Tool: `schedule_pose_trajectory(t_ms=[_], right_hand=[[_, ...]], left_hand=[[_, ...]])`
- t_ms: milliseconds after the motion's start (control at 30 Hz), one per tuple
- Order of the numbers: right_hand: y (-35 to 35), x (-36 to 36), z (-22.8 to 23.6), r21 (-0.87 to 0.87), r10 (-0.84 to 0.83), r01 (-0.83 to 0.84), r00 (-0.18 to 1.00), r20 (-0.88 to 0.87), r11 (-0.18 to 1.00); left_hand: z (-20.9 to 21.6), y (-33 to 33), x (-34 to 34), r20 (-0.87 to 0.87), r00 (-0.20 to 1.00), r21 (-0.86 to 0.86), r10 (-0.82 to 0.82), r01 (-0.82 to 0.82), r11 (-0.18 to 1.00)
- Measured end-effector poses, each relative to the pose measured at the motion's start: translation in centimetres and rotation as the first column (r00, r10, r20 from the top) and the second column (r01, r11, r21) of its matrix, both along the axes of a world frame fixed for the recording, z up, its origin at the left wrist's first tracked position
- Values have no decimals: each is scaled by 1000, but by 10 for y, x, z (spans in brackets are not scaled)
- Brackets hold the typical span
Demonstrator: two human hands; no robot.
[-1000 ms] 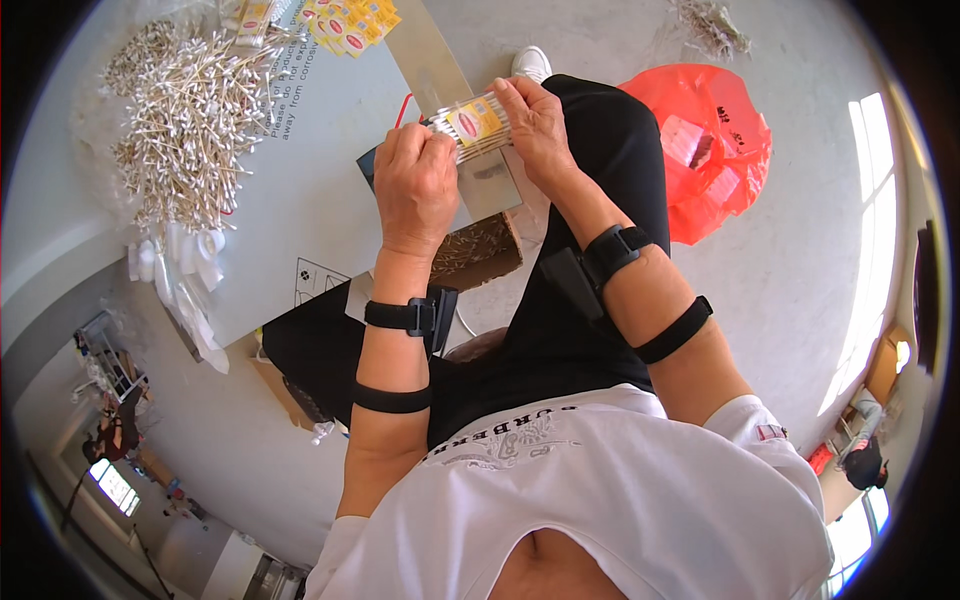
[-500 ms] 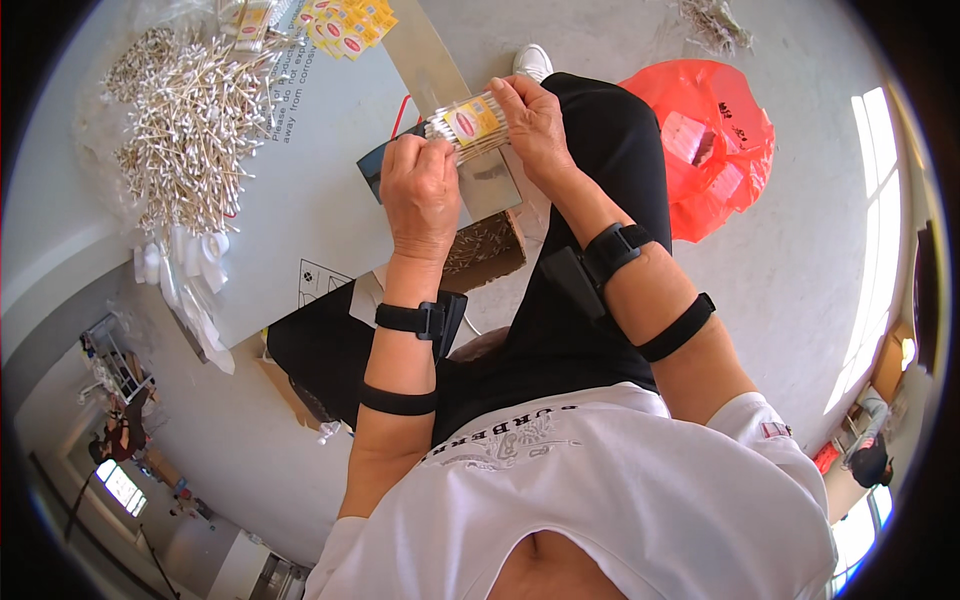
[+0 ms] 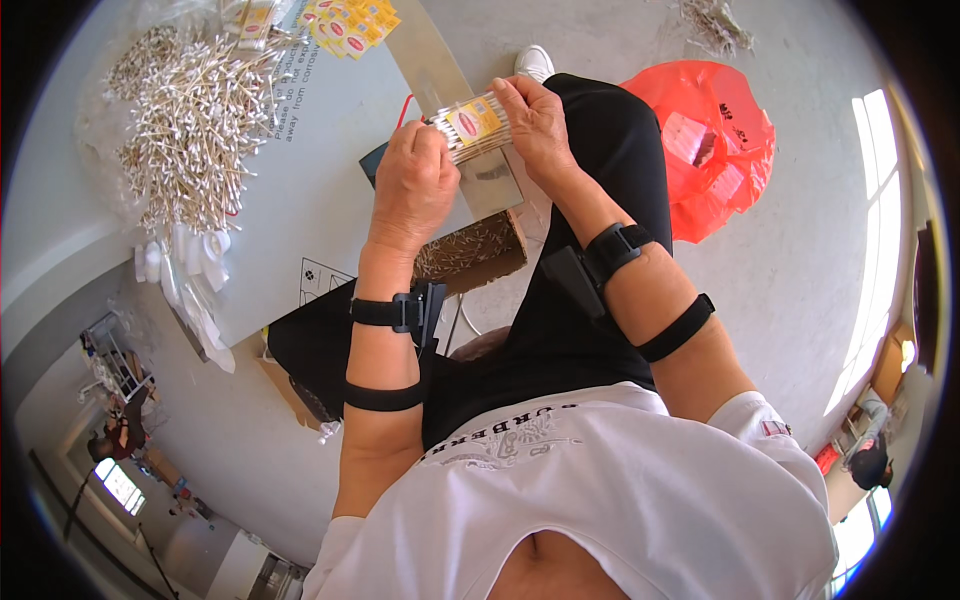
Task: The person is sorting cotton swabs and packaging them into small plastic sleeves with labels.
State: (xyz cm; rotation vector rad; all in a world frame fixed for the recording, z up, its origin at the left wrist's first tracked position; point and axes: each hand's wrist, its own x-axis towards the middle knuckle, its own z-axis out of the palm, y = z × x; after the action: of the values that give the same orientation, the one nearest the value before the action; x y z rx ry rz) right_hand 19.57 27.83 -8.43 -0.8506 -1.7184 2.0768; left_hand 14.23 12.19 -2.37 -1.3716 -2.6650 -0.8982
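Observation:
A clear pack of cotton swabs (image 3: 474, 122) with a yellow label is held up between my hands, over the table's near right corner. My right hand (image 3: 538, 125) grips its right end, thumb on top. My left hand (image 3: 412, 175) is closed at the pack's left end, its fingertips mostly hidden behind the knuckles. White swab tips show at that left end. To the left lies a big heap of loose cotton swabs (image 3: 190, 130) on the grey table (image 3: 300, 190). Yellow label cards (image 3: 350, 25) are spread at the table's far side.
Below the table edge stands a cardboard box (image 3: 490, 255) with swabs inside. A red plastic bag (image 3: 735, 170) holding pink-looking packs lies on the floor at right. White plastic bags (image 3: 190, 280) hang over the table's left edge. Another swab pack (image 3: 255, 22) lies beyond the heap.
My left forearm has swung slightly left, and its hand has turned a little at the pack's left end. My right hand and the pack have barely shifted.

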Motion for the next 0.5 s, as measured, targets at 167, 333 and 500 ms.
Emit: schedule_pose_trajectory(t_ms=[167,333,500], right_hand=[[1,1,2,-22,-5,5,1000,17,1000],[-4,1,8,31,-24,25,999,-26,999],[-3,0,6,171,-68,76,996,-54,982]], left_hand=[[10,-3,-3,21,998,-32,-62,62,998],[6,-5,1,68,998,-26,4,-2,1000],[7,-5,-2,153,988,40,3,-9,999]])
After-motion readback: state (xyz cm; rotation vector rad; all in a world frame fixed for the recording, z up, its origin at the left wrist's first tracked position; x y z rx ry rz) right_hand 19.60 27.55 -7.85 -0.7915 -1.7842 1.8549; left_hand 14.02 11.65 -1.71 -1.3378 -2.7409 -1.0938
